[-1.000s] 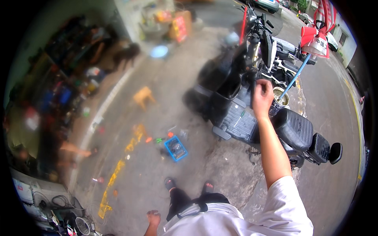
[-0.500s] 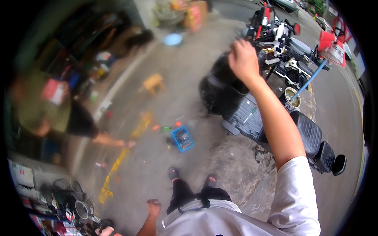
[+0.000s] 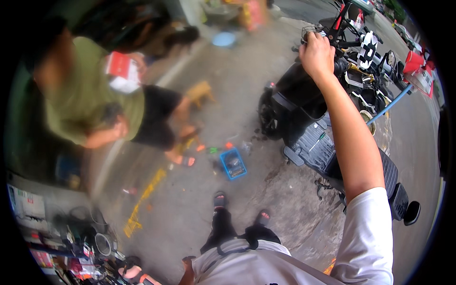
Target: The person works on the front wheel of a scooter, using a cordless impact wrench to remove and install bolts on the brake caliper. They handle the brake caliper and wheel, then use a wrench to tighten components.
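Observation:
My right hand [image 3: 317, 54] reaches out over the front of a black electric scooter [image 3: 304, 85], by its handlebars. Its fingers curl downward, and whatever they close on is hidden beneath them. On the scooter's grey footboard [image 3: 306, 142] lies a screwdriver [image 3: 321, 136] with a green handle. My left hand [image 3: 188, 262] hangs low beside my waist, partly covered by my white shirt; its fingers are too hidden to read.
A blue basket [image 3: 244, 170] of small parts or tools sits on the ground ahead of my feet. Left, another person [image 3: 99, 95] holds a red-and-white box [image 3: 124, 71]. A wooden stool [image 3: 200, 92] stands behind. More scooters [image 3: 368, 52] and a blue pole [image 3: 390, 105] are at right.
The view has shifted, and my right hand has moved forward over the scooter's front. My left hand has dropped closer to my waist. The other person has straightened from a low reach and come nearer.

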`<state>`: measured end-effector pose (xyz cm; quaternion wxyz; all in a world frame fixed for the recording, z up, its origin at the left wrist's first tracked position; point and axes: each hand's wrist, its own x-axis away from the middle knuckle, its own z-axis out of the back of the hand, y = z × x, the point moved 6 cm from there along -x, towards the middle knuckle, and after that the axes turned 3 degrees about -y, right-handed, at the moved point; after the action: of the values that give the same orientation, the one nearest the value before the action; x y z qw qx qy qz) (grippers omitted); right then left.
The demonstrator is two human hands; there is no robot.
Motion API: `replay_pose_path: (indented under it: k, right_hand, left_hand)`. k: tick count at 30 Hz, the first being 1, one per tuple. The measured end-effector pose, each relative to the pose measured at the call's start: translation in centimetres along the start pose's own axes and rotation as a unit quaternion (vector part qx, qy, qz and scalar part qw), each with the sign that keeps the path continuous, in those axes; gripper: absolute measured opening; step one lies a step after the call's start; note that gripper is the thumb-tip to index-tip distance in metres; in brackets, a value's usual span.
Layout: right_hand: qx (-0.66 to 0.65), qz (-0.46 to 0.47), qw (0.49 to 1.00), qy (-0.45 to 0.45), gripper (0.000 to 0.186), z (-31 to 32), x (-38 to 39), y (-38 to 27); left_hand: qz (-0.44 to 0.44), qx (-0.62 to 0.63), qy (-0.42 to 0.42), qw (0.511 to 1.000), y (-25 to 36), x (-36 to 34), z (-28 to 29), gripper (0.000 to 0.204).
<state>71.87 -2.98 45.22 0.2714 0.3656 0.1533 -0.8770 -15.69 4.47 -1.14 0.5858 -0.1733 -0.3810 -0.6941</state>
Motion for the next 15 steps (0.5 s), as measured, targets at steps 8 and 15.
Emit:
replay_pose_path:
  k: [8,15]
  right_hand:
    - [0.075,-0.036,0.997,-0.001,0.026,-1.2,-1.7,0.3]
    - [0.162,-0.069,0.984,0.005,0.037,-1.4,-3.7,1.2]
  left_hand:
    - [0.013,0.004,-0.050,0.999,-1.0,-7.5,5.9,0.022]
    - [0.021,-0.027,-0.110,0.993,-1.5,-14.0,11.1,0.021]
